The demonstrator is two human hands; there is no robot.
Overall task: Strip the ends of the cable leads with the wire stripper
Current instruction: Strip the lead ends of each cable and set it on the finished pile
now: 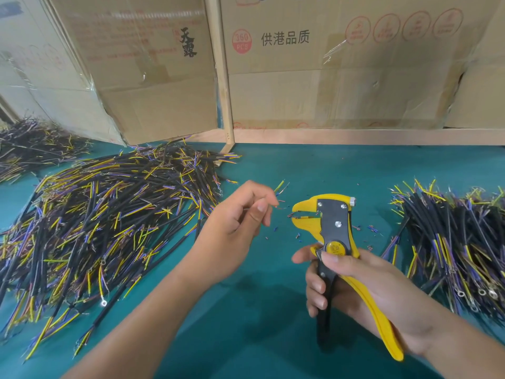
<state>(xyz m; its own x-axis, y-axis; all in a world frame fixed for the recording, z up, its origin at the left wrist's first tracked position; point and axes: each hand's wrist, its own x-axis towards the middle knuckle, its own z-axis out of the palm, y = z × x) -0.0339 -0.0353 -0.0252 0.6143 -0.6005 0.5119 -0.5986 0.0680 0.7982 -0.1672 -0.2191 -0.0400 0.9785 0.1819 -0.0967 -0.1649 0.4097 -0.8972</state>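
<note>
While gripping stripper point(336, 236) and lead point(280, 187), both hands raised, apart.

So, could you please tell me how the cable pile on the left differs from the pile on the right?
The left pile is much bigger and sprawls wide over the green table; the right pile is smaller and runs off the picture's edge. The left pile's cables cross at many angles; the right pile's lie more nearly parallel. Both hold black cables with yellow and blue leads, some with ring terminals.
</note>
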